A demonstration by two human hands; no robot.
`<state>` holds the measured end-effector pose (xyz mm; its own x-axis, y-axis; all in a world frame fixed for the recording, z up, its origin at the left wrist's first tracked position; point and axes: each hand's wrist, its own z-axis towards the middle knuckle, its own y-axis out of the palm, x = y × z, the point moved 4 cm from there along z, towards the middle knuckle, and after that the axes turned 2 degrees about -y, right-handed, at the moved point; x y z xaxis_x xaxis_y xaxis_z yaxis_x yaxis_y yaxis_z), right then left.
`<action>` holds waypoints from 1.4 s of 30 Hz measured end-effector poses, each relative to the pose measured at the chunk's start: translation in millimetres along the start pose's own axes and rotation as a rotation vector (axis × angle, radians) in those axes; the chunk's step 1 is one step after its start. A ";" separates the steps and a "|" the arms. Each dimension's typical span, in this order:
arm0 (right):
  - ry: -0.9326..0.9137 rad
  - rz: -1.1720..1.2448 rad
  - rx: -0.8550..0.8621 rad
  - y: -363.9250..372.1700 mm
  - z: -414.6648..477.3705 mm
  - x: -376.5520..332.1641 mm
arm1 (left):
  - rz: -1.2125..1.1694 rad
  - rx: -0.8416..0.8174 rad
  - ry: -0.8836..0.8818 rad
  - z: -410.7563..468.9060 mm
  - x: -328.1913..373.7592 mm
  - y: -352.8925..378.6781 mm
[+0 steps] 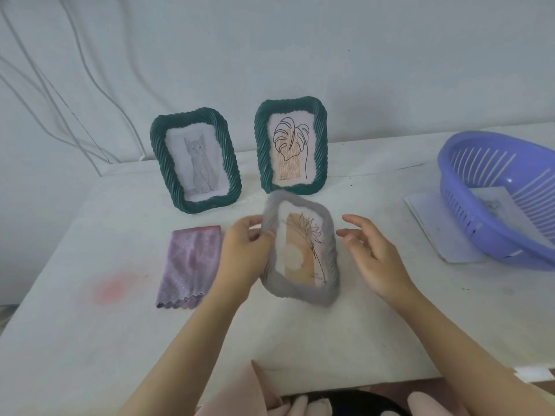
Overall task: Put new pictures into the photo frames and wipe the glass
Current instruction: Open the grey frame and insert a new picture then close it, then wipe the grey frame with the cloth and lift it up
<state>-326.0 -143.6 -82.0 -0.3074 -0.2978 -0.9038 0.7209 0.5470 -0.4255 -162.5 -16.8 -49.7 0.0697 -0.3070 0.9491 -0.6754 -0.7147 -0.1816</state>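
A grey photo frame with a rope-twist rim is held near the middle of the white surface, blurred, its face turned up toward the camera. It holds a picture of a thin line-drawn feathery stem over an orange band and a pale disc. The left hand grips the frame's left edge, its fingers curled round the rim. The right hand is just beside the frame's right edge, its fingers loosely spread and slightly bent, holding nothing; whether a fingertip touches the rim cannot be told. Behind the grey frame two dark green frames stand upright near the wall: the left one shows a grey cat, the right one a line-drawn monstera leaf. A folded lilac cloth with a scalloped hem lies flat to the left of the left hand. At the right edge sits a violet slotted plastic basket, with a sheet of paper partly under it.
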 end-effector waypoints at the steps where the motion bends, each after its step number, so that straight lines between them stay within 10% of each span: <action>1: -0.023 -0.057 0.001 0.9 0.4 2.1 | -0.010 0.025 -0.035 1.5 -11.3 1.2; 17: -0.275 -0.689 -0.043 15.6 6.4 15.9 | 0.743 0.269 0.491 0.5 -32.2 -14.5; 24: -0.248 -0.753 -0.073 17.9 7.3 22.6 | 0.840 0.318 0.210 29.9 -40.3 -89.7; 35: -0.241 -0.725 -0.078 17.3 7.9 23.4 | 0.205 0.213 0.222 26.2 -38.3 -112.3; 42: -0.320 -0.351 -0.038 17.9 -0.5 -1.9 | -0.369 -0.132 0.231 13.6 -20.7 -94.4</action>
<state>-312.8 -132.9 -87.9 -0.3174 -0.6928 -0.6475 0.5827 0.3962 -0.7096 -90.3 48.5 -55.7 0.1676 0.1121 0.9795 -0.7252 -0.6590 0.1995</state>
